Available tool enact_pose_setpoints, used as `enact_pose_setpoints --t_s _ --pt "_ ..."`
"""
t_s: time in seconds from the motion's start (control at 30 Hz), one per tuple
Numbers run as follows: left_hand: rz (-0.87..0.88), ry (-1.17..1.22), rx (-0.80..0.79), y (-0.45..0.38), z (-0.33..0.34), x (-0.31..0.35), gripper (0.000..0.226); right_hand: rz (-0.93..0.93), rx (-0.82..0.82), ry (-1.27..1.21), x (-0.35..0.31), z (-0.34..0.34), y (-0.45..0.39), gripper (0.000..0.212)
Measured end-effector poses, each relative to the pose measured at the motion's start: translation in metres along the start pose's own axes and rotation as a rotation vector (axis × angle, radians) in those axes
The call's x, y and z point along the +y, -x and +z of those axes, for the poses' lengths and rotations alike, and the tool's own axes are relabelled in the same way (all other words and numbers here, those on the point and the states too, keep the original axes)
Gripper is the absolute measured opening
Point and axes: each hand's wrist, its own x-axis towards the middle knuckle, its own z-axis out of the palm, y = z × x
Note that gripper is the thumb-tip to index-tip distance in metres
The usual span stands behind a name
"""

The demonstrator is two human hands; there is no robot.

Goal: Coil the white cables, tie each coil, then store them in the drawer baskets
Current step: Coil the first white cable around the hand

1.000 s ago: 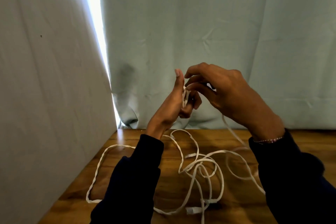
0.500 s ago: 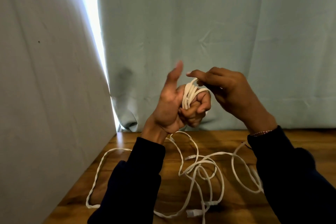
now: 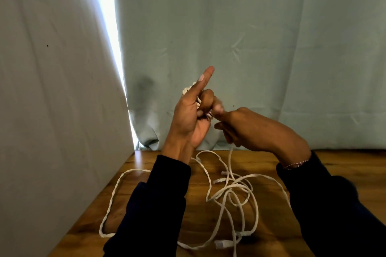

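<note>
Winding white cable around my raised left hand, its fingers curled over the coil; right hand pinches the strand just right, slack trailing down onto the desk.

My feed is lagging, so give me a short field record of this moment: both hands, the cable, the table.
left hand: raised, one finger straight up, the others curled round the coil
coil: white loops wound on the left hand
right hand: blurred, grip on the cable's free strand
loose cable: tangled on the table, several plugs visible
table: wooden
stage: coiling, no tie visible
</note>
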Motion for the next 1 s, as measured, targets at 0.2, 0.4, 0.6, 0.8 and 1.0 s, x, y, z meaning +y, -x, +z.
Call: enact_pose_setpoints --t_s 0.2,0.4,0.6,0.8,1.0 --pt "0.063 -0.081 0.191 -0.011 -0.027 0.003 0.063 -0.098 0.049 0.174 -0.01 -0.013 0.01 0.025" --pt "-0.052 -0.472 0.226 -0.01 -0.007 -0.003 0.042 -0.306 0.243 0.153 -0.021 -0.027 0.022 0.026" --pt "-0.216 -0.498 -0.012 -0.007 -0.007 -0.009 0.105 -0.334 0.413 0.155 -0.015 -0.036 0.022 0.031" --pt "-0.41 -0.391 -0.313 -0.006 -0.004 -0.013 0.136 -0.324 0.612 0.206 0.0 -0.057 0.036 0.021" --pt "-0.404 -0.259 -0.508 -0.006 -0.002 -0.006 0.134 -0.343 0.721 0.277 0.011 -0.053 0.032 0.017"
